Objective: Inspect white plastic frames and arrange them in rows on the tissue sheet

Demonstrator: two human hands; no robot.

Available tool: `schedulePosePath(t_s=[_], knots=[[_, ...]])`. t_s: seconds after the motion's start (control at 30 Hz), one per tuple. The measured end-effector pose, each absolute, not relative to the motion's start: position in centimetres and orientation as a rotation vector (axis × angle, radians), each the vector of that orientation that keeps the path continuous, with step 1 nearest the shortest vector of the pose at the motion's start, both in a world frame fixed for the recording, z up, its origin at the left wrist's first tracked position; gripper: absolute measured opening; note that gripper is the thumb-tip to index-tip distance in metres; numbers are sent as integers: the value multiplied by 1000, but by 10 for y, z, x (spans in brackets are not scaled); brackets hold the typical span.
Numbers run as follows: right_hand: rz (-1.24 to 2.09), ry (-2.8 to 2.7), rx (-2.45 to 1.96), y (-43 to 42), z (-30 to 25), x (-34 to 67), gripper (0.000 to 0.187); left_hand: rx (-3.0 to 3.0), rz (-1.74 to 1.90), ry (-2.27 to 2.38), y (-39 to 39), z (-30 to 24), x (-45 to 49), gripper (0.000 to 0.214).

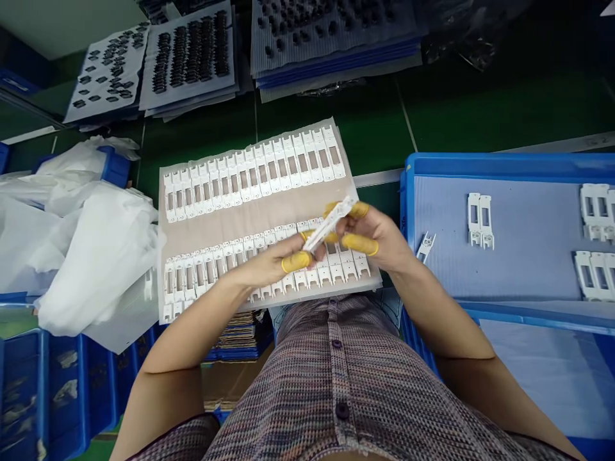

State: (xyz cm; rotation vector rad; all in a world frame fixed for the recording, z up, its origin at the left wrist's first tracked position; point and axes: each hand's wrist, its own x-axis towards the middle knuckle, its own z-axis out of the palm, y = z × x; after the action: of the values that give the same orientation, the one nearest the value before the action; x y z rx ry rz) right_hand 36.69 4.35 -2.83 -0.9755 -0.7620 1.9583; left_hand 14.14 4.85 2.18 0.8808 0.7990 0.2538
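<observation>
Both hands pinch one long white plastic frame part (pixel 330 222) above a beige sheet (pixel 262 216). My left hand (pixel 278 262), with yellow finger cots, grips its near end. My right hand (pixel 368 234), also in yellow cots, grips its far end. The sheet carries two rows of several identical white parts, a far row (pixel 254 176) and a near row (pixel 240 266) partly hidden under my hands.
A blue tray (pixel 408 192) with a grey liner at right holds a few white parts (pixel 480 219) and more at its right edge (pixel 596 205). White plastic bags (pixel 86 250) lie at left over blue bins. Grey sheets of black parts (pixel 192 54) sit at the back.
</observation>
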Motion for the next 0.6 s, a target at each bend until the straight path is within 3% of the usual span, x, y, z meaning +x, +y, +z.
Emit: schedulePosePath(t_s=[0.2, 0.37, 0.6], knots=[[1603, -632, -1365, 38, -40, 414, 47, 1441, 178, 1511, 97, -13, 141, 52], [1545, -485, -1436, 23, -47, 436, 38, 1682, -54, 1448, 105, -41, 152, 63], [1508, -404, -1507, 16, -57, 448, 38, 2146, -564, 1346, 107, -37, 146, 63]])
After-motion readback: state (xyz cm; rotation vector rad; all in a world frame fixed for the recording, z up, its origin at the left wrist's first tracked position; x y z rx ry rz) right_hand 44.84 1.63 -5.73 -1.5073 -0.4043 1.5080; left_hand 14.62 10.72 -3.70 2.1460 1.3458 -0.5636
